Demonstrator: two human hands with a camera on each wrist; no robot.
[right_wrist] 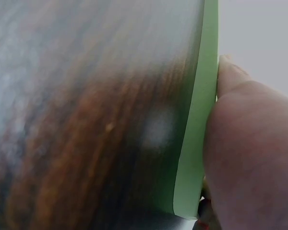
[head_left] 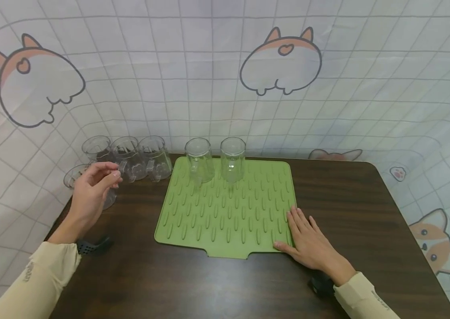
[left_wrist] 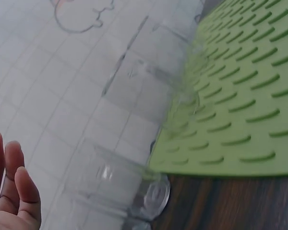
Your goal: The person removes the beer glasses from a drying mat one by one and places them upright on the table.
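From a distance I look down on a dark wooden tabletop (head_left: 336, 199), a patterned cloth (head_left: 213, 110) rising behind it. On it lies a ridged green mat (head_left: 228, 249); I judge it soft, rubbery and light, best held flat by an edge. The right hand (head_left: 307, 244) rests on its right edge near the front, fingers straight, gripping nothing. The left hand (head_left: 94, 192) hovers at the far left, fingers loosely bent, apparently empty — a clear glass mug (head_left: 109, 199) stands partly hidden behind it; I can't tell whether they touch. Three more mugs (head_left: 129, 159) stand at the back left, and two others (head_left: 205, 164) upright near the mat's back edge. I expect stiff, slippery, breakable glass. Smallest are the handles (head_left: 231, 170) — I'd hold there or round the body, sparing the rim.
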